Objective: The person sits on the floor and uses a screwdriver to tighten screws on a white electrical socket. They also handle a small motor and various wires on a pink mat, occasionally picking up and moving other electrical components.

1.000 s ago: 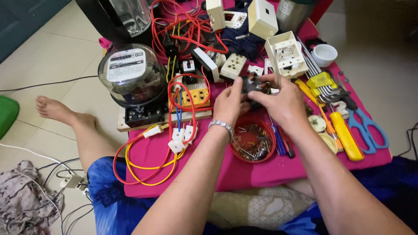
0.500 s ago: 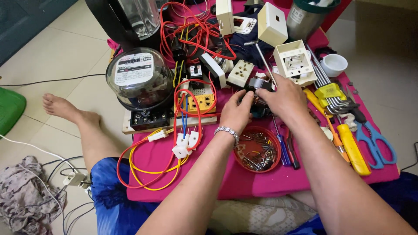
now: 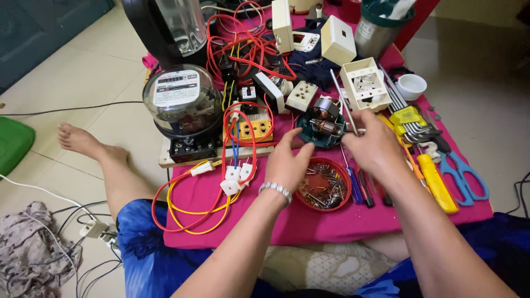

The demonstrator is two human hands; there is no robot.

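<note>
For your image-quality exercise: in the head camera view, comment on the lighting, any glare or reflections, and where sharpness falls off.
Head view: soft, even daylight, with faint shadows under the hands; bright reflections on the electric meter's glass dome and the blender jar; the small motor and the red screw dish look sharp; the right hand is slightly motion-blurred; wide-angle stretch bends the forearms near the bottom edge.

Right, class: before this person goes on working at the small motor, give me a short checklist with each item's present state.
1. Left hand steadies the motor: ok, fingertips on its green housing.
2. Right hand holds a tool: ok, thin metal rod gripped.
3. Rod tip seated in the motor: cannot tell.
4. Screws contained: ok, in the red bowl.
5. Space around the motor uncluttered: not ok, red wires and sockets crowd it.
</note>
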